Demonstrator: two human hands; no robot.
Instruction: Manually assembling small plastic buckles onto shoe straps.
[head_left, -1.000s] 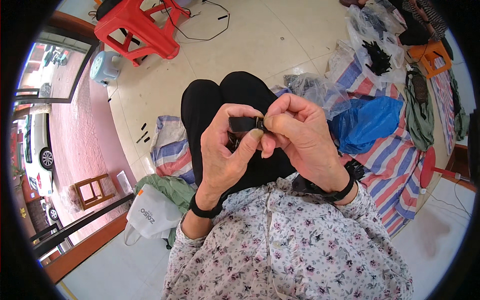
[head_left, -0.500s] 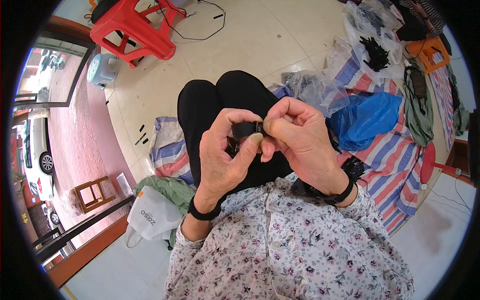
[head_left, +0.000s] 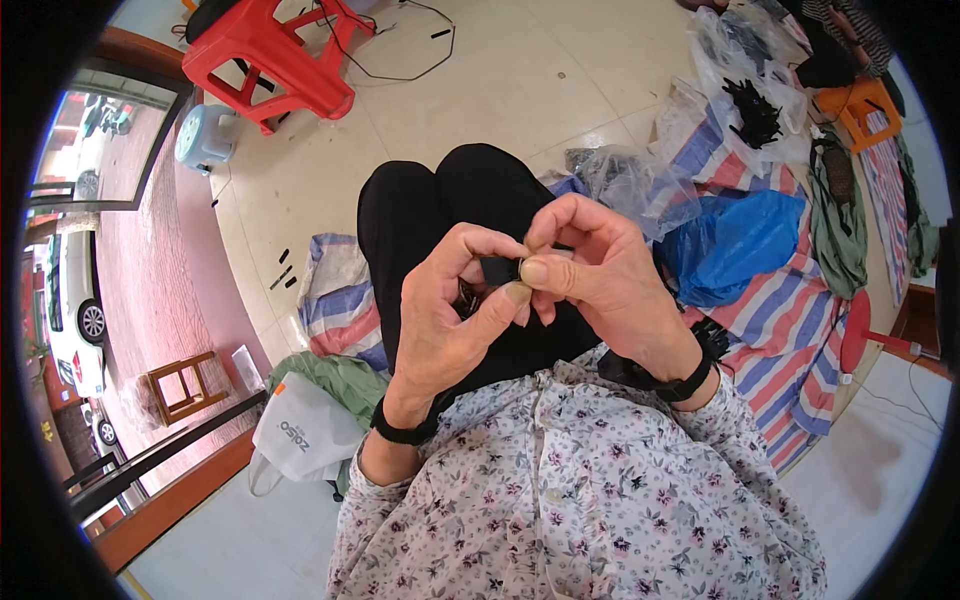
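Over my lap in black trousers, both hands meet on a small black piece. My left hand pinches it from the left with thumb and forefinger. My right hand pinches its right end with thumb and fingertips. Most of the piece is hidden between the fingers. A black band sits on each wrist.
A red plastic stool and a pale blue pot stand on the tiled floor ahead left. A striped sheet at right carries a blue bag, clear bags of black parts and an orange stool. A white bag lies at my left.
Both hands stay pinched on the black piece and have shifted slightly; less of the piece shows between the fingers now.
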